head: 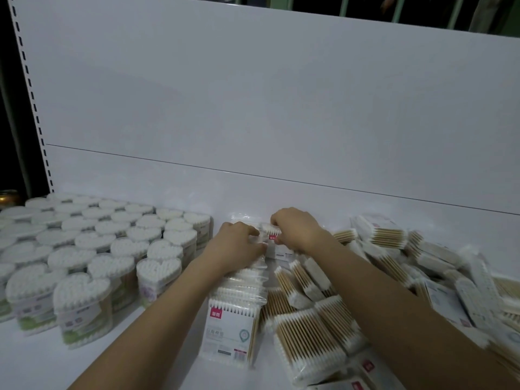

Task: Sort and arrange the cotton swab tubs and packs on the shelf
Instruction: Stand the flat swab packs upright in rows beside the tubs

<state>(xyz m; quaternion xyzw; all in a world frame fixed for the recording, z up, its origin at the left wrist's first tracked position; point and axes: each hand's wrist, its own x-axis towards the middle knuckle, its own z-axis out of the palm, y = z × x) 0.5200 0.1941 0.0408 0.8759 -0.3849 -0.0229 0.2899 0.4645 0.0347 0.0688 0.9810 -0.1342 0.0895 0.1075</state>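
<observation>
- Two hands work at the far end of a standing row of flat swab packs (242, 280) that runs from the shelf's front edge back toward the white back panel (253, 94)
- Step in hand, as I judge it: building that upright row, with one more pack being set in at its back end; the heart-shaped tubs (107, 249) to the left look already sorted, packed close in tidy rows on the shelf (36, 358)
- Left hand (235, 243) lies on top of the row's far packs, fingers curled down over their upper edges, seemingly holding them upright and pressed together
- Right hand (295, 230) has its fingers bent and clamped on a single pack (274, 243) with a red tag, held upright just behind the row and touching or nearly touching the left hand
- Much remains to the right: a loose heap of packs (394, 266) lies flat and crossed at all angles, some leaning on the row's right side
- Next move, in my view, calls for seating the held pack square against the row, label facing the same way as the front pack (229, 333), while the left hand braces the rest
- Risk: the slippery wrapped packs may fan out or topple once the bracing hand lifts
</observation>
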